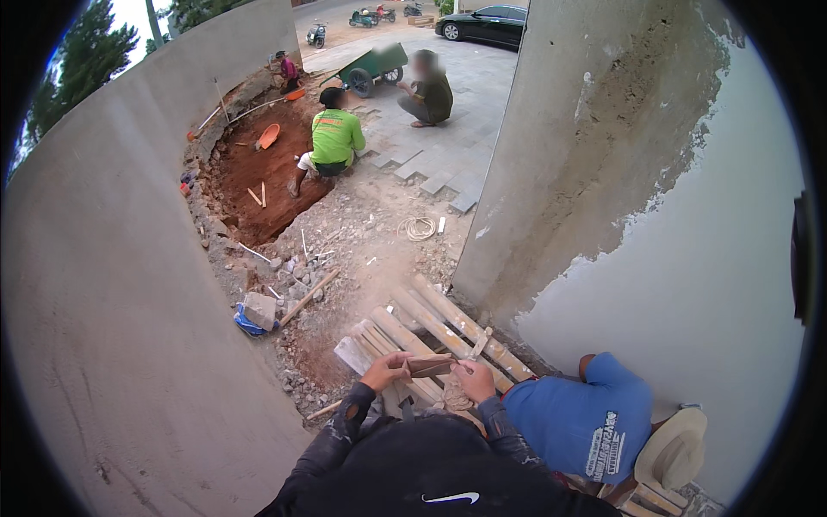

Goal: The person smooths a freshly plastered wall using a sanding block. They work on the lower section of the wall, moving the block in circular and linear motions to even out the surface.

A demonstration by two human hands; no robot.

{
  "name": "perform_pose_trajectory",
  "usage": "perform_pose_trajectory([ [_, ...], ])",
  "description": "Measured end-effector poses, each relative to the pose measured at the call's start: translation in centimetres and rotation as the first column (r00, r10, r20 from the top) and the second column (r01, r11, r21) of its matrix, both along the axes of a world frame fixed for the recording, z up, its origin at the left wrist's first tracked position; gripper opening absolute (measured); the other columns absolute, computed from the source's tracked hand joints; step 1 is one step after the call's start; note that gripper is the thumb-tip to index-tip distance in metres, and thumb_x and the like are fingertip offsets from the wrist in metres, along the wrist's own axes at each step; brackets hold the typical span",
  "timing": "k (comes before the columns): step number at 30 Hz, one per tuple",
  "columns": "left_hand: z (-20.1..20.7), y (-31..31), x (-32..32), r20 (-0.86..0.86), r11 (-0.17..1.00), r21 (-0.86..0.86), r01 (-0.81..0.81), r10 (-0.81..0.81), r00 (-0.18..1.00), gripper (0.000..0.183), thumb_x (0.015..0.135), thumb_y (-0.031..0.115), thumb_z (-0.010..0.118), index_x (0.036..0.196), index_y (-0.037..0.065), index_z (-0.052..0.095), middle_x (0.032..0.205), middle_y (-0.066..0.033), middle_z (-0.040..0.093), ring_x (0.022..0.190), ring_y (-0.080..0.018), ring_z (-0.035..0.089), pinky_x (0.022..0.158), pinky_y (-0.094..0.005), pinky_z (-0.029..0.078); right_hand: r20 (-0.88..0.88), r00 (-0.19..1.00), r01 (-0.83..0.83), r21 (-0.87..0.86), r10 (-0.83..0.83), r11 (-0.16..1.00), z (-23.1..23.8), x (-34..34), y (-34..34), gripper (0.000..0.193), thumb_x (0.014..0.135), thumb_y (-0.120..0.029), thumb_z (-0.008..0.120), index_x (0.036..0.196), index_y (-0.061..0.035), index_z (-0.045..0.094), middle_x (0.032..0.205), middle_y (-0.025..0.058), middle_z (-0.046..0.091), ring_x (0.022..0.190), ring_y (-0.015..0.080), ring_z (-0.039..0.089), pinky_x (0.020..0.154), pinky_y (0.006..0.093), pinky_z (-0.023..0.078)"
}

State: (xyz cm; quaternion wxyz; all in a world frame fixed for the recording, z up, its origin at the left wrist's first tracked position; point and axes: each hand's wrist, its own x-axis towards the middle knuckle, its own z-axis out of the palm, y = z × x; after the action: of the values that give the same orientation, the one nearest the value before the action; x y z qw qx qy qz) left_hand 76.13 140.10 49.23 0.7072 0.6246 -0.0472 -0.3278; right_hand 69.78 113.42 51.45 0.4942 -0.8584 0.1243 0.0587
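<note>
Rubble below — both hands, left (387, 369) and right (475, 379), grip a flat trowel (429, 366), lying left-to-right.

A short, flat, brownish wooden piece (428, 365) lies level, held at both ends, just above the pale planks (448, 332).

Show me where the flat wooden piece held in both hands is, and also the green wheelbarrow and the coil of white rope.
flat wooden piece (430, 366): head view, middle of its top face between the hands.
green wheelbarrow (379, 60): head view, side of its tub.
coil of white rope (419, 227): head view, on the loops.
</note>
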Motion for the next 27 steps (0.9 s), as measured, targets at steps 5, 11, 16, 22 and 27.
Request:
perform_pose_trajectory([
  [5,2.7,1.5,2.3,0.039,0.994,-0.073,0.078,-0.075,0.996,0.049,0.087,0.016,0.070,0.131,0.000,0.054,0.122,-0.0069,0.062,0.109,-0.0146,0.059,0.093,-0.0297,0.047,-0.232,0.946,0.312,0.460,-0.226,0.831,-0.3,0.8,1.1,0.029,0.090,-0.027,0.068,0.094,0.0019,0.069,0.079,-0.0025,0.063,0.070,0.0057,0.054,0.064,0.0231,0.043],
  [11,6.3,5.6,4.2,-0.047,0.998,-0.055,-0.034,0.032,0.998,0.040,0.092,0.015,0.065,0.128,-0.001,0.057,0.120,-0.0059,0.063,0.110,-0.0128,0.058,0.095,-0.0287,0.046,-0.193,0.957,0.285,0.502,-0.216,0.817,-1.2,2.7,6.0,0.030,0.089,-0.028,0.068,0.089,0.0020,0.069,0.075,-0.0043,0.060,0.071,0.0051,0.050,0.064,0.0223,0.040],
  [16,5.6,9.1,5.9,-0.056,0.991,-0.135,-0.011,0.003,0.998,0.038,0.091,0.012,0.064,0.127,0.000,0.058,0.119,-0.0059,0.063,0.106,-0.0119,0.059,0.090,-0.0266,0.047,-0.216,0.938,0.348,0.563,-0.273,0.749,-0.7,3.3,9.3,0.028,0.090,-0.027,0.068,0.088,0.0009,0.069,0.075,-0.0046,0.059,0.070,0.0045,0.050,0.064,0.0219,0.040],
  [22,3.4,10.1,7.9,0.096,0.997,-0.072,0.013,-0.006,0.995,0.039,0.089,0.012,0.066,0.126,0.000,0.059,0.117,-0.0054,0.063,0.098,-0.0109,0.060,0.084,-0.0255,0.048,-0.264,0.909,0.417,0.573,-0.322,0.705,0.6,2.3,10.8,0.021,0.092,-0.023,0.066,0.090,-0.0020,0.067,0.082,-0.0029,0.061,0.073,0.0053,0.054,0.067,0.0227,0.043],
  [27,4.1,7.4,8.4,0.113,0.971,-0.047,0.233,-0.227,0.967,0.043,0.089,0.015,0.067,0.128,0.000,0.057,0.126,-0.0056,0.060,0.108,-0.0116,0.057,0.094,-0.0270,0.045,-0.314,0.846,0.525,0.626,-0.430,0.577,0.9,-0.2,11.2,0.020,0.093,-0.023,0.064,0.087,-0.0041,0.065,0.078,-0.0039,0.059,0.071,0.0047,0.054,0.065,0.0217,0.043],
])
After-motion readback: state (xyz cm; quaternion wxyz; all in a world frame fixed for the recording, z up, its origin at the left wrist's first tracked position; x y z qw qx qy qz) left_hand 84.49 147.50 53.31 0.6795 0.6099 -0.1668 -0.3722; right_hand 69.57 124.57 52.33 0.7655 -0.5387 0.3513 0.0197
